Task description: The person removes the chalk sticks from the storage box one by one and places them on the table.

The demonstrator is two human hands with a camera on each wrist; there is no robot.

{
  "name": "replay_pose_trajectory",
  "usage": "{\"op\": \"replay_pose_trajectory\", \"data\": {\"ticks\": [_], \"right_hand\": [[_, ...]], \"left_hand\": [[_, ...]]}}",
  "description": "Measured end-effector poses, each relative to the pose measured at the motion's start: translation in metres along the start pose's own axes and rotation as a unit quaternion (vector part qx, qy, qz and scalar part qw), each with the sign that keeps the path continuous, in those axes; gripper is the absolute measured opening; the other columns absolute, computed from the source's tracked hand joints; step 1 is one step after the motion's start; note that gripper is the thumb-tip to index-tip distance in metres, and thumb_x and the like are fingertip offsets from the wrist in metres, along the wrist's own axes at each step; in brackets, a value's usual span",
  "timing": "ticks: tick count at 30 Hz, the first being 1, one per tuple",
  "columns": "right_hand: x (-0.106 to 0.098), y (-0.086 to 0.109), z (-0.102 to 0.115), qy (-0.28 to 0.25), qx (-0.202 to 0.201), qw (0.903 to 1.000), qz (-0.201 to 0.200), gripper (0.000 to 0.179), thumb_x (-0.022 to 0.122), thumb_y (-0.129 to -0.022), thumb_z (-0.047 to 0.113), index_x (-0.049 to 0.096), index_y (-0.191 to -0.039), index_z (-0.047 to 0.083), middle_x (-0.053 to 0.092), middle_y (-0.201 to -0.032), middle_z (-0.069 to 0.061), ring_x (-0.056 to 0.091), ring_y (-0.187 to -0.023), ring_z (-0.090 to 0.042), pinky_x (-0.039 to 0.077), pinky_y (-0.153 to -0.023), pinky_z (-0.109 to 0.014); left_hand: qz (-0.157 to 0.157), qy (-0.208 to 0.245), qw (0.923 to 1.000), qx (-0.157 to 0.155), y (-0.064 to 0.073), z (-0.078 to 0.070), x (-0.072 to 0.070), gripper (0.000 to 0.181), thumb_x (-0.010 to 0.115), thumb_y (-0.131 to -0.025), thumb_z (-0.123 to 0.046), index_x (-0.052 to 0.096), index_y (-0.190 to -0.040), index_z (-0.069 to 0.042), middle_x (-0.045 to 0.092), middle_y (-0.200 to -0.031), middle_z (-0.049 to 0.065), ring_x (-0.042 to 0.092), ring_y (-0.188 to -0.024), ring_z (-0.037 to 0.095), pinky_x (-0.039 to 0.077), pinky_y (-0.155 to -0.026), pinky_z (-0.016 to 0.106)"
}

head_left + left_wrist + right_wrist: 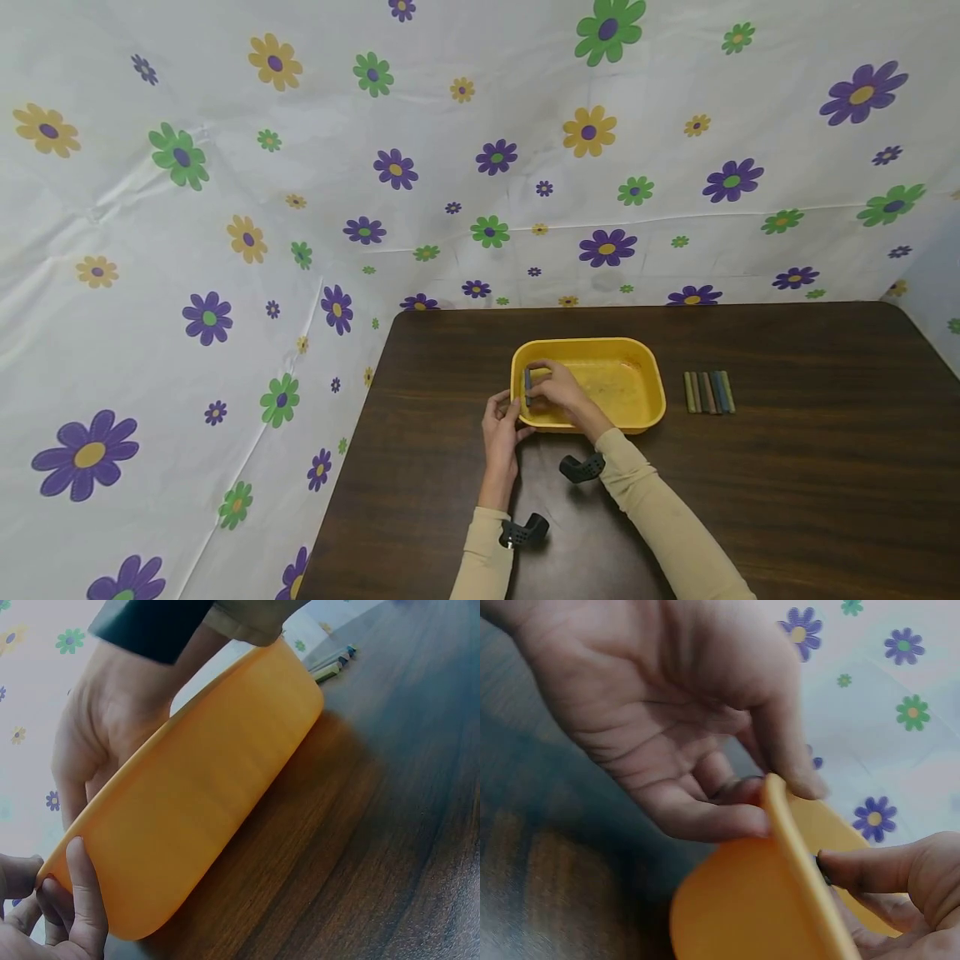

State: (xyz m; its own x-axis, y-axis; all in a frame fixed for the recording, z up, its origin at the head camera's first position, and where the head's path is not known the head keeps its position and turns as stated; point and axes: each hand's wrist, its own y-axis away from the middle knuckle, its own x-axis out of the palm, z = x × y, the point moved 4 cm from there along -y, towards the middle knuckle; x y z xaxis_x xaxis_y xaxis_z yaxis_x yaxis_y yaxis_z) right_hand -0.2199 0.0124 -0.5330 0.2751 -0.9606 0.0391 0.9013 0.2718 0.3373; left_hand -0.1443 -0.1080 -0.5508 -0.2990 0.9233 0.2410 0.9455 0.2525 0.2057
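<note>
A yellow plastic tray with a raised rim stands on the table. My left hand grips its near left corner, thumb over the rim and fingers against the outer wall, as the right wrist view shows. Inside the tray's left end, my right hand pinches a blue-grey chalk-like stick, held lengthwise along the end wall. Only a dark bit of that stick shows in the right wrist view. In the left wrist view, the tray's wall hides the stick and the right fingertips.
To the tray's right, several coloured chalk-like sticks lie side by side in a row. The dark wooden table backs onto a white flower-printed sheet. A black wrist camera sits on each forearm.
</note>
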Motion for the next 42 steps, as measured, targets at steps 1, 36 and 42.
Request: {"op": "replay_pose_trajectory", "data": {"ticks": [1, 36, 42], "right_hand": [[-0.003, 0.001, 0.001, -0.010, 0.001, 0.9999, 0.004, 0.055, 0.065, -0.083, -0.009, 0.046, -0.134, -0.002, 0.060, -0.112, -0.028, 0.065, -0.091, -0.035, 0.055, -0.078, -0.048], [-0.146, 0.043, 0.035, -0.020, -0.042, 0.9978, -0.046, 0.062, 0.060, -0.092, -0.002, 0.033, -0.147, 0.003, 0.043, -0.135, -0.031, 0.061, -0.106, -0.033, 0.049, -0.090, -0.049], [-0.168, 0.052, 0.031, -0.037, -0.042, 0.9975, -0.042, 0.067, 0.062, -0.092, 0.002, 0.028, -0.149, 0.002, 0.038, -0.137, -0.033, 0.067, -0.093, -0.018, 0.052, -0.086, -0.041]], "left_hand": [[0.000, -0.001, 1.0000, 0.000, 0.000, 0.000, 0.000, 0.034, 0.059, -0.096, -0.019, 0.054, -0.126, -0.003, 0.056, -0.102, 0.018, 0.060, -0.089, 0.037, 0.056, -0.060, 0.032], [-0.004, -0.002, 1.0000, 0.008, 0.002, 0.000, 0.000, 0.040, 0.060, -0.096, -0.020, 0.050, -0.130, 0.001, 0.052, -0.110, 0.029, 0.060, -0.085, 0.035, 0.057, -0.059, 0.031], [-0.004, -0.002, 1.0000, 0.007, 0.002, 0.000, 0.002, 0.039, 0.059, -0.097, -0.019, 0.050, -0.130, 0.000, 0.051, -0.110, 0.029, 0.059, -0.088, 0.041, 0.057, -0.059, 0.031]]}}
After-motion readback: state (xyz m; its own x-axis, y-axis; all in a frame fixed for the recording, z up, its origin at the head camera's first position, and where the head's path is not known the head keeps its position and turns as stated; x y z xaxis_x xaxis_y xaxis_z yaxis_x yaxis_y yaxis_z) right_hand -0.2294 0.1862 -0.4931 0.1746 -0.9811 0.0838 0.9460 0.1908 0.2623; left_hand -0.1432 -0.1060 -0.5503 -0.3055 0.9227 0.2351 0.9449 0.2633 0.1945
